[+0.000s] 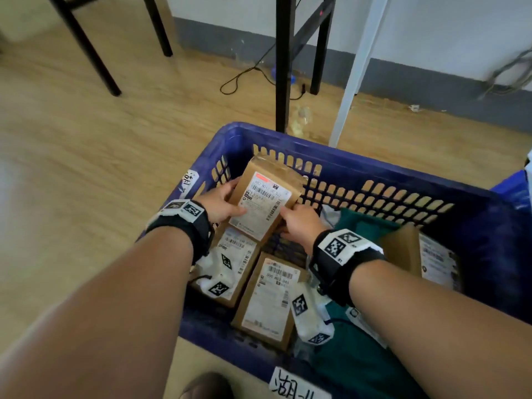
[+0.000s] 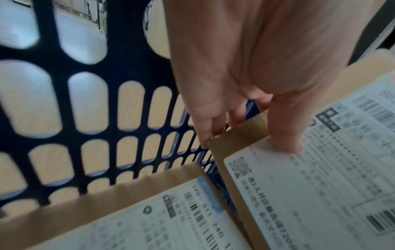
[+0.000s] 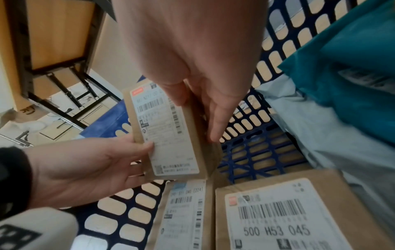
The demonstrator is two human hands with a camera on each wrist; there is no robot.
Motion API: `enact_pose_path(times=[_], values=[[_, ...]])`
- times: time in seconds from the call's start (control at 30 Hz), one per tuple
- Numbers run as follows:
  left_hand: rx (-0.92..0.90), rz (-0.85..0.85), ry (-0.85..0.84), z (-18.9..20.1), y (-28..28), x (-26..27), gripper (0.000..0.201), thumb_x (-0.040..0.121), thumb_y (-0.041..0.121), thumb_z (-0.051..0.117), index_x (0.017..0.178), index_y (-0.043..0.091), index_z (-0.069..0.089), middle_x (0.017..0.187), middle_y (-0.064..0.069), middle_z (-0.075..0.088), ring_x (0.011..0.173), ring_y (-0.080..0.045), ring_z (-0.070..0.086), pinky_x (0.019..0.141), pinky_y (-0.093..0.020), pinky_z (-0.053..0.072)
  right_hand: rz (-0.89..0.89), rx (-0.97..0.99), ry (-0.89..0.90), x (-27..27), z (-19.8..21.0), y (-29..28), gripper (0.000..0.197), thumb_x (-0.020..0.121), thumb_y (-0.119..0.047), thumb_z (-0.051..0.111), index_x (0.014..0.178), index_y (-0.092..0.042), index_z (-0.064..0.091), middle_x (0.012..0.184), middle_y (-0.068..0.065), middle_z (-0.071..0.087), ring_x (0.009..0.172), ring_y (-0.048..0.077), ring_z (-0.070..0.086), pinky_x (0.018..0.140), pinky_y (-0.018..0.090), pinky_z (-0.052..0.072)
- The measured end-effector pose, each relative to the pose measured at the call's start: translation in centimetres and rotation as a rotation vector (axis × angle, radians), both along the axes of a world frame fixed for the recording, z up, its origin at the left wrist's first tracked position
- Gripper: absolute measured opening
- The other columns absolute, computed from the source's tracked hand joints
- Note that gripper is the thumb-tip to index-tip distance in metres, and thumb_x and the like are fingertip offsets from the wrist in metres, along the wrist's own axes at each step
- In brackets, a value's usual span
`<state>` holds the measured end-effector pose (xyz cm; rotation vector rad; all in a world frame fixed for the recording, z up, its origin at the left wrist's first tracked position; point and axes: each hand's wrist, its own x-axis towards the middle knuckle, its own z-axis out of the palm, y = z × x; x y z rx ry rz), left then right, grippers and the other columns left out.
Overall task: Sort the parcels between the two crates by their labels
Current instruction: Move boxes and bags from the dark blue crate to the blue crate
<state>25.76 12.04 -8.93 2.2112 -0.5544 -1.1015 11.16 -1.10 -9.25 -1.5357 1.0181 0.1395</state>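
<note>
Parcel (image 1: 266, 201), brown carton, white barcode label, tilted above blue crate (image 1: 374, 171) at frame centre; left hand (image 1: 220, 203) and right hand (image 1: 299, 223) pinching its edges. Lower carton (image 3: 284, 218) reads "500 H53 045".

The crate (image 1: 359, 171) was blue perforated plastic. Parcels (image 1: 266, 200) were matt brown cardboard with white paper labels. The floor (image 1: 115, 133) looked wooden.

light: even, bright | blur: soft, smeared edges | distortion: wide-angle bending | glare: none
</note>
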Motion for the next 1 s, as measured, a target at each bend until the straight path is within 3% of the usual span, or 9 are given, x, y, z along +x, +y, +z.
enact_pose_path(times=[0.17,0.33,0.47,0.53,0.63,0.73,0.83,0.93,1.0], values=[[0.105,0.025,0.018,-0.3,-0.2,-2.6,0.045,0.097,0.022,0.052,0.139,0.006,0.044,0.137,-0.016,0.053,0.126,-0.033,0.051,0.096,-0.034,0.045,-0.083,0.108,0.045,-1.0,-0.5,-0.6,0.037,0.099,-0.033,0.04,0.105,-0.004,0.063,0.102,0.016,0.07,0.094,0.033,0.067,0.092,0.049,0.052],[0.279,-0.055,-0.207,-0.4,-1.6,-1.2,0.041,0.094,0.024,0.052,0.133,0.012,0.05,0.13,-0.005,0.059,0.114,-0.027,0.058,0.1,-0.037,0.045,-0.092,0.293,0.03,-0.6,0.5,-0.1,0.031,0.102,-0.021,0.041,0.125,-0.002,0.051,0.12,0.021,0.063,0.092,0.032,0.065,0.076,0.038,0.057],[0.445,-0.079,-0.368,-0.6,-2.5,-0.7,0.043,0.088,0.016,0.059,0.13,0.01,0.051,0.126,-0.011,0.06,0.109,-0.029,0.06,0.093,-0.04,0.05,-0.063,0.337,0.001,0.4,0.8,0.9,0.038,0.101,-0.015,0.039,0.132,0.004,0.049,0.13,0.024,0.057,0.096,0.03,0.063,0.092,0.04,0.053],[0.507,-0.116,-0.386,-0.9,-2.5,-1.1,0.043,0.088,0.015,0.06,0.129,0.01,0.05,0.124,-0.011,0.061,0.108,-0.029,0.06,0.091,-0.04,0.051,-0.041,0.378,0.021,0.5,0.7,1.2,0.04,0.102,-0.019,0.04,0.138,-0.003,0.045,0.134,0.022,0.054,0.095,0.029,0.063,0.084,0.038,0.053],[0.557,-0.227,-0.429,-1.3,-2.5,-1.6,0.035,0.087,0.011,0.057,0.122,0.01,0.055,0.117,-0.011,0.063,0.103,-0.029,0.061,0.087,-0.038,0.052,0.034,0.433,0.042,0.2,0.2,1.7,0.047,0.102,-0.021,0.04,0.146,-0.005,0.032,0.141,0.02,0.047,0.119,0.032,0.056,0.09,0.037,0.048],[0.589,-0.303,-0.448,-0.9,-2.6,-1.7,0.026,0.09,0.01,0.053,0.115,0.007,0.057,0.114,-0.013,0.063,0.1,-0.029,0.06,0.079,-0.033,0.048,0.07,0.432,0.056,-0.5,0.6,1.9,0.043,0.102,-0.017,0.039,0.142,-0.002,0.037,0.139,0.016,0.049,0.124,0.029,0.052,0.095,0.034,0.045],[0.592,-0.208,-0.412,0.1,-3.2,-2.0,0.026,0.089,0.015,0.058,0.114,0.008,0.061,0.115,-0.01,0.064,0.097,-0.026,0.061,0.078,-0.032,0.049,0.033,0.345,0.022,-1.2,1.6,0.1,0.034,0.102,-0.013,0.04,0.132,0.001,0.048,0.132,0.015,0.055,0.122,0.03,0.054,0.103,0.037,0.044],[0.47,-0.162,-0.352,1.8,-5.3,-3.8,0.033,0.092,0.018,0.059,0.124,0.007,0.059,0.124,-0.012,0.061,0.11,-0.027,0.059,0.094,-0.035,0.049,-0.117,0.189,-0.095,-2.9,3.6,-2.9,0.026,0.098,-0.01,0.047,0.118,0.003,0.06,0.113,0.015,0.065,0.088,0.022,0.066,0.078,0.023,0.057],[0.319,-0.143,-0.205,3.1,-7.7,-6.1,0.03,0.094,0.018,0.056,0.121,0.006,0.06,0.12,-0.011,0.064,0.104,-0.023,0.062,0.092,-0.035,0.052,-0.197,0.08,-0.175,-4.9,5.0,-4.9,0.023,0.095,-0.006,0.047,0.103,0.001,0.067,0.096,0.016,0.067,0.07,0.021,0.064,0.059,0.021,0.055]])
